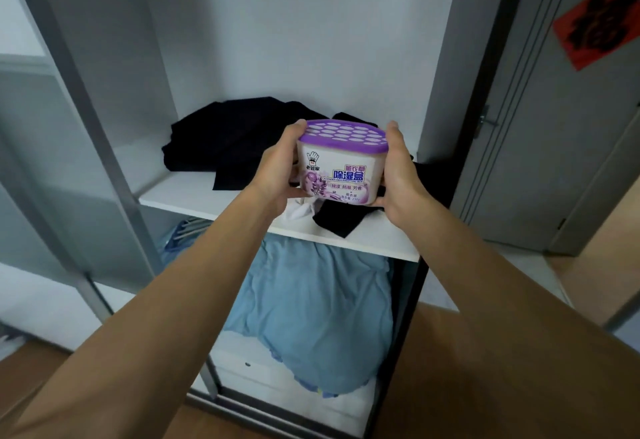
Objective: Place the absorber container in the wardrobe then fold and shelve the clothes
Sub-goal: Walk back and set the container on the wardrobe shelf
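The absorber container (341, 165) is a white tub with a purple perforated lid and a lavender label. I hold it upright between both hands, just above the front of the white wardrobe shelf (194, 196). My left hand (277, 172) grips its left side and my right hand (401, 179) grips its right side. Unfolded dark clothes (228, 137) lie heaped on the shelf behind the tub. A black piece (337, 219) and a white piece (299, 212) lie crumpled at the shelf's front edge, under the container.
Below the shelf, light blue fabric (322, 310) hangs bunched over a white drawer unit (263, 373). Hangers (188, 227) show under the shelf at left. A grey sliding-door frame (86, 134) stands left. A grey door (568, 148) with a red paper decoration (599, 19) is right.
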Available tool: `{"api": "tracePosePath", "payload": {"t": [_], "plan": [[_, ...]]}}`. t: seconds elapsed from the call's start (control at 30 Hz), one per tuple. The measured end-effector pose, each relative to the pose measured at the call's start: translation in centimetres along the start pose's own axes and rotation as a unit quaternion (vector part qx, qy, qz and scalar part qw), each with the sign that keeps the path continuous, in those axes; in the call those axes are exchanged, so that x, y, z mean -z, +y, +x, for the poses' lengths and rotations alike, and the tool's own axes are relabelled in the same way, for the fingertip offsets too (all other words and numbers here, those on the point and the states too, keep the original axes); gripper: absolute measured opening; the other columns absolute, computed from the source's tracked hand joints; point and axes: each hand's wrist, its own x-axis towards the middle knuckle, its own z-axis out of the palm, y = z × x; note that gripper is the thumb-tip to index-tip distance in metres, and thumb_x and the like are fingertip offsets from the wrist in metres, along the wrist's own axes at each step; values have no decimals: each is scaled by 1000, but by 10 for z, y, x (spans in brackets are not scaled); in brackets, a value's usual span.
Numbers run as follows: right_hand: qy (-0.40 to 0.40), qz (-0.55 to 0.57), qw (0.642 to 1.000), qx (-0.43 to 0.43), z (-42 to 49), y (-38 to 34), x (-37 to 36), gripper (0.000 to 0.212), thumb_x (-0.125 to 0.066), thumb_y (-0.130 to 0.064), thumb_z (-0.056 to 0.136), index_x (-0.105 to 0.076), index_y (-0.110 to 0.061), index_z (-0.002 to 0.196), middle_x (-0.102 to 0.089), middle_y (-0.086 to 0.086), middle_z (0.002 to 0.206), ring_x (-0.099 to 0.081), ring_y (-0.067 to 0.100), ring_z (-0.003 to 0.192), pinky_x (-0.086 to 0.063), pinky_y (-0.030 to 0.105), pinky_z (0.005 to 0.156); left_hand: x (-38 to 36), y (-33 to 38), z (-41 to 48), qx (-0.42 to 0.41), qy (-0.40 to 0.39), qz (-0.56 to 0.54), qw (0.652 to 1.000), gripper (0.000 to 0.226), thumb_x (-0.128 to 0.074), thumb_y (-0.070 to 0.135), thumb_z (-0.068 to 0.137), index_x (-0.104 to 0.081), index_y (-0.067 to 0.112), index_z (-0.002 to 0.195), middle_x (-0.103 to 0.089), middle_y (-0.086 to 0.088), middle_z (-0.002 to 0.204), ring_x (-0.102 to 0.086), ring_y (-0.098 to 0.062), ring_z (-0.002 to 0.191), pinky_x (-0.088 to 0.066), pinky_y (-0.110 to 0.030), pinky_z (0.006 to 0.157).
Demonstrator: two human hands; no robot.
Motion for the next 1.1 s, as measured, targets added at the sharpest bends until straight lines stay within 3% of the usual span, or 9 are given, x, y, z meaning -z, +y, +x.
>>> {"api": "tracePosePath", "payload": {"t": [0.23, 0.4, 0.57, 0.63, 0.8, 0.9, 0.97, 1.03, 1.1], "plan": [[90, 47, 995, -1, 58, -8, -8, 54, -33, -69, 95, -65, -26, 91, -76, -2, 69, -74, 15, 58, -62, 37, 57, -7, 12, 67, -5, -41, -18, 999, 47, -58, 63, 80, -75, 25, 101, -78, 0, 94, -75, -11, 74, -58, -35, 59], [156, 37, 987, 14, 113, -21, -26, 52, -36, -64, 92, -68, -25, 103, -79, 1, 85, -76, 18, 66, -61, 51, 73, -3, 24, 135, -10, -89, -17, 996, 40, -58, 60, 81, -76, 27, 94, -78, 0, 93, -74, -13, 77, -62, -44, 73], [209, -6, 977, 40, 172, -38, -43, 44, -33, -53, 98, -67, -26, 88, -77, -1, 76, -74, 14, 62, -59, 43, 74, 4, 40, 214, 2, -125, -34, 992, 34, -60, 55, 82, -74, 27, 96, -79, 4, 87, -74, -8, 66, -61, -39, 67], [222, -9, 974, 46, 194, -42, -45, 44, -32, -51, 99, -65, -26, 86, -77, -2, 72, -74, 14, 61, -58, 45, 76, 4, 43, 244, 10, -152, -39, 988, 34, -61, 54, 83, -73, 27, 100, -79, 4, 87, -74, -7, 66, -62, -43, 72], [248, -74, 962, 83, 234, -52, -42, 32, -37, -46, 103, -61, -25, 105, -77, -2, 86, -75, 14, 74, -55, 32, 68, -10, 38, 303, 86, -153, -59, 983, 32, -65, 53, 79, -71, 25, 94, -76, 6, 72, -72, -11, 58, -61, -46, 75], [246, -203, 938, 133, 253, -61, -28, 31, -51, -46, 100, -57, -23, 120, -71, -3, 106, -69, -5, 70, -51, 16, 59, -26, 30, 327, 129, -164, -62, 976, 32, -66, 51, 79, -67, 22, 92, -74, 3, 63, -70, -14, 52, -61, -38, 61], [198, -318, 916, 141, 265, -69, -15, 50, -61, -52, 93, -54, -21, 131, -65, -4, 118, -66, -8, 77, -47, 6, 59, -39, 27, 341, 127, -164, -70, 976, 30, -65, 49, 80, -67, 20, 89, -72, 1, 59, -67, -13, 44, -59, -36, 51], [162, -457, 863, 142, 278, -79, -1, 63, -71, -60, 80, -54, -25, 130, -61, -8, 115, -62, -2, 87, -50, 12, 67, -55, 27, 357, 118, -162, -71, 977, 29, -66, 47, 79, -68, 20, 86, -72, 2, 57, -68, -14, 45, -58, -34, 49], [156, -593, 780, 128, 293, -91, 10, 70, -74, -68, 70, -54, -28, 124, -57, -10, 104, -58, 6, 89, -51, 26, 70, -72, 28, 373, 108, -175, -56, 977, 30, -65, 50, 77, -70, 22, 87, -73, 4, 60, -71, -18, 57, -59, -35, 57]]}}
